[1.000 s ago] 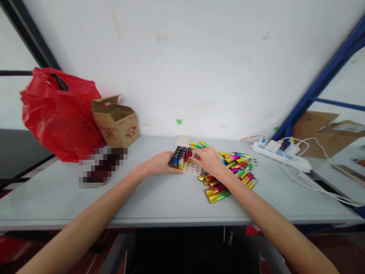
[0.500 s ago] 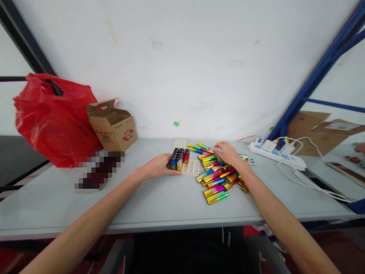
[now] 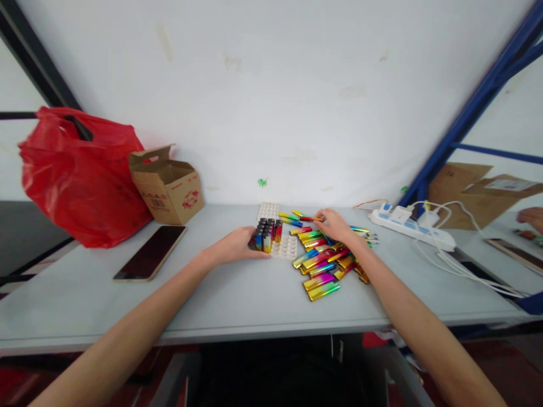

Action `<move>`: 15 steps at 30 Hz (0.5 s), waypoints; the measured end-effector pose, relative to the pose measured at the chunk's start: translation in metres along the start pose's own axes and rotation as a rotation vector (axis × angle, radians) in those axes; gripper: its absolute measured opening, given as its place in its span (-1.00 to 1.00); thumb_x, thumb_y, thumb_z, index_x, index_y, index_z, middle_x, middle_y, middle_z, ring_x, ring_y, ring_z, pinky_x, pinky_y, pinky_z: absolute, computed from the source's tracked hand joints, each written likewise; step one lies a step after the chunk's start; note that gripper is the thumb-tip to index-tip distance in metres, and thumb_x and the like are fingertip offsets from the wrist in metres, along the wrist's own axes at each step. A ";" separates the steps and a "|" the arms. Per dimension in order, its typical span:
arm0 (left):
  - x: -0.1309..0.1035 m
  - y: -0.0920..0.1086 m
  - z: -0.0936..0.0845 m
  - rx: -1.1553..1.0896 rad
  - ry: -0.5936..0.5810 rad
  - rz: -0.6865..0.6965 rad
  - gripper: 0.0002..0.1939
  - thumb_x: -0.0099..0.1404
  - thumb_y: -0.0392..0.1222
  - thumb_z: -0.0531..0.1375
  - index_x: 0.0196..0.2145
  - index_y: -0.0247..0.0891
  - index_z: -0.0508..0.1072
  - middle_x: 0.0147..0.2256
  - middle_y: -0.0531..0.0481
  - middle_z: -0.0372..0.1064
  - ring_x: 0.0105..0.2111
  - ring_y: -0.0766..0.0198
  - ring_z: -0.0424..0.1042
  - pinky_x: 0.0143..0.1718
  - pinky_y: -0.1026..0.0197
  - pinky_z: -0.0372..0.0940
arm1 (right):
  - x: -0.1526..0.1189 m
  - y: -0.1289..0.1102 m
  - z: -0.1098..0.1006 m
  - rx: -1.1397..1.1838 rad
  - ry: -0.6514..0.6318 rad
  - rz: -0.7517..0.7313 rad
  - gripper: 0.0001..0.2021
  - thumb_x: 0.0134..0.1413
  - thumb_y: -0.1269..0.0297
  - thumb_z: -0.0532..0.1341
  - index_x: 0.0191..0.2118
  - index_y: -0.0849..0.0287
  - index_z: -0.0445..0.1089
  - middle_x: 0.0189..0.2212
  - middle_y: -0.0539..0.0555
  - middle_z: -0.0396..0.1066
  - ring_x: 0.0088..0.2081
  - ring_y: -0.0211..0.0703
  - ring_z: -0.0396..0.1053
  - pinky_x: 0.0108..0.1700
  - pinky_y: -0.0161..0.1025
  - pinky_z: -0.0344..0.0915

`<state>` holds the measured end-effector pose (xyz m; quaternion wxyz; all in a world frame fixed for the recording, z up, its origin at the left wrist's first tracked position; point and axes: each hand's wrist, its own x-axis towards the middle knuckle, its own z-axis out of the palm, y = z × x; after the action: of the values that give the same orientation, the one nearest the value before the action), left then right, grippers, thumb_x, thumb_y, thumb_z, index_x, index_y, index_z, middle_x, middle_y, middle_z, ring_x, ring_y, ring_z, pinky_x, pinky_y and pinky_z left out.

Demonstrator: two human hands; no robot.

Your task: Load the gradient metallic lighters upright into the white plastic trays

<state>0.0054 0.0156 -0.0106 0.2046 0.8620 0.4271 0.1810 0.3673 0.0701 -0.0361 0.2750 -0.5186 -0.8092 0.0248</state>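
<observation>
Several black-topped, coloured lighters (image 3: 267, 233) stand upright in the left part of a white holder with round holes (image 3: 286, 247). My left hand (image 3: 237, 244) is wrapped round the left side of this group. My right hand (image 3: 335, 225) pinches the end of a red and gold lighter (image 3: 310, 219) at the back of the pile. Many shiny multicoloured lighters (image 3: 316, 265) lie flat in a loose pile under and in front of my right hand. A second white holder (image 3: 268, 211) lies behind the standing lighters, next to a few flat ones.
At the left are a red plastic bag (image 3: 85, 181), an open cardboard box (image 3: 169, 189) and a phone (image 3: 150, 252). A white power strip (image 3: 411, 229) with cables lies at the right. Another person's hand (image 3: 532, 217) shows at the far right edge.
My right hand has shifted slightly left, and a red and gold lighter now shows at its fingertips, apart from the pile. My left hand stays beside the standing lighters.
</observation>
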 end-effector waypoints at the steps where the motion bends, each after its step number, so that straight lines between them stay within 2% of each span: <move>1: 0.000 0.000 0.000 -0.002 0.002 0.004 -0.35 0.02 0.35 0.37 -0.12 -0.21 0.52 -0.22 -0.08 0.56 -0.24 0.04 0.51 -0.22 0.15 0.34 | 0.000 -0.002 0.000 0.070 0.038 0.036 -0.87 0.24 0.28 0.26 -0.17 0.21 0.49 -0.19 0.20 0.58 -0.15 -0.01 0.50 -0.02 -0.10 0.35; 4: 0.000 -0.001 0.000 -0.009 0.001 0.011 -0.35 0.02 0.35 0.37 -0.13 -0.21 0.52 -0.21 -0.07 0.56 -0.25 0.04 0.51 -0.23 0.15 0.34 | 0.000 -0.011 -0.001 0.418 0.105 0.175 -0.83 0.19 0.18 0.29 -0.18 0.16 0.44 -0.23 0.15 0.61 -0.19 -0.03 0.53 -0.04 -0.07 0.39; 8: 0.000 -0.001 0.000 0.006 0.010 0.008 -0.36 0.01 0.36 0.36 -0.14 -0.20 0.53 -0.25 -0.05 0.56 -0.27 0.05 0.51 -0.25 0.16 0.34 | 0.000 -0.031 -0.004 1.004 0.123 0.322 -0.70 0.00 0.07 0.44 -0.25 0.14 0.47 -0.22 0.11 0.61 -0.15 -0.09 0.54 0.03 -0.09 0.42; 12: 0.001 -0.004 0.001 0.030 0.009 0.006 -0.36 0.01 0.36 0.36 -0.15 -0.21 0.52 -0.27 -0.05 0.56 -0.25 0.05 0.52 -0.25 0.17 0.33 | -0.002 -0.047 -0.006 1.284 0.099 0.421 -0.72 -0.10 0.12 0.51 -0.34 0.14 0.51 -0.21 0.06 0.60 -0.14 -0.19 0.50 0.02 -0.21 0.42; 15: 0.001 -0.005 0.002 0.030 -0.001 0.010 -0.37 0.03 0.37 0.36 -0.15 -0.20 0.52 -0.27 -0.04 0.56 -0.26 0.05 0.52 -0.25 0.17 0.33 | -0.002 -0.052 -0.005 1.424 0.078 0.436 -0.75 -0.11 0.20 0.53 -0.31 0.13 0.53 -0.20 0.05 0.60 -0.18 -0.23 0.51 0.00 -0.25 0.44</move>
<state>0.0037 0.0186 -0.0141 0.1908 0.8672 0.4252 0.1751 0.3272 0.0435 -0.0162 0.5617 -0.3643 -0.4657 0.5787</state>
